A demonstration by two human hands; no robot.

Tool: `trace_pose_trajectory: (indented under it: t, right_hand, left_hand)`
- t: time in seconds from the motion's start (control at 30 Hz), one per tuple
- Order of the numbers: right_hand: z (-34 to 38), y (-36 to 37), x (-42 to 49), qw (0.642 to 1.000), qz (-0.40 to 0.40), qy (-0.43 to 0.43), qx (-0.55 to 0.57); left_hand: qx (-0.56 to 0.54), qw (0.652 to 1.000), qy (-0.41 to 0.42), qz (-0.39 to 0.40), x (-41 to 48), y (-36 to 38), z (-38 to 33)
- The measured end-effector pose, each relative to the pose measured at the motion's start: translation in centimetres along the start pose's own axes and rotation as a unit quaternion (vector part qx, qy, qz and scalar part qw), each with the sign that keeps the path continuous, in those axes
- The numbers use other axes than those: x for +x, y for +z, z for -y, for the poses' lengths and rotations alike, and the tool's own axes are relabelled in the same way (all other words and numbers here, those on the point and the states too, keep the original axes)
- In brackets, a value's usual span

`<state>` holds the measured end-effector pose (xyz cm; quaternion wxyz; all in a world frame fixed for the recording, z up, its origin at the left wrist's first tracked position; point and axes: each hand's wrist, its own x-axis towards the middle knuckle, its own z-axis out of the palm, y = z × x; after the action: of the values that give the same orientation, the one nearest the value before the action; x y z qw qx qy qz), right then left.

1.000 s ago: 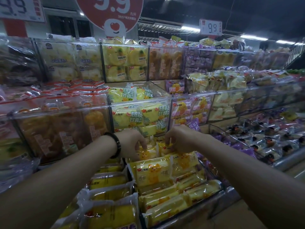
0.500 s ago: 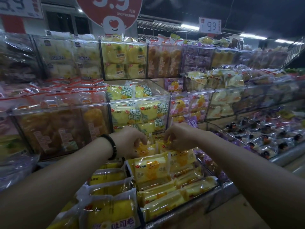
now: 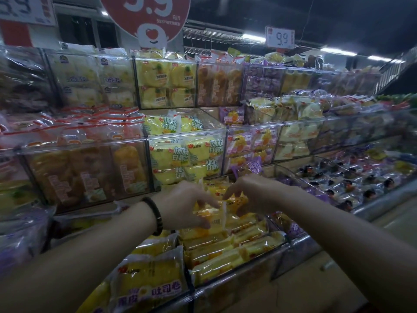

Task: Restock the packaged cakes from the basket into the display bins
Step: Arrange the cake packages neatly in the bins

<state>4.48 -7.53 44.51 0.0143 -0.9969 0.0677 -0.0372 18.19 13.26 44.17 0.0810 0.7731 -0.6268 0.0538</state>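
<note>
My left hand (image 3: pixel 180 206) grips a yellow cake pack (image 3: pixel 211 219). And my right hand (image 3: pixel 252 193) pinches a spotted pack (image 3: pixel 237 201) just beside it.

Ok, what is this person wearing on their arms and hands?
No sleeves show: the left arm and right arm are bare. The left hand and right hand wear no gloves. A black bracelet circles the left wrist; the right wrist has nothing on it.

The red sign (image 3: pixel 146 12) reads 9.9; the white tag (image 3: pixel 280 38) right of it, 9.9. Below it, packs (image 3: pixel 188 154) read 杨枝甘露; the bottom pack (image 3: pixel 155 288), 吐司卷.
</note>
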Motion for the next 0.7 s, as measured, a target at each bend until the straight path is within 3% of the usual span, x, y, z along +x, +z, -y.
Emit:
trace_pose_trajectory:
  t: [0.33, 0.57, 0.7]
  right_hand:
    - [0.5, 1.5, -0.3, 0.996, -0.079, 0.038, -0.011]
    - [1.4, 2.5, 0.1, 0.994, -0.103, 0.041, -0.001]
    - [1.6, 2.5, -0.5, 0.995, -0.083, 0.046, 0.013]
  left_hand:
    - [0.103, 0.993, -0.049, -0.034, -1.1, 0.7, -0.1]
    - [0.103, 0.991, -0.033, -0.075, -1.0, 1.9, -0.1]
    - [0.072, 0.995, -0.054, -0.049, -1.0, 1.8, 0.1]
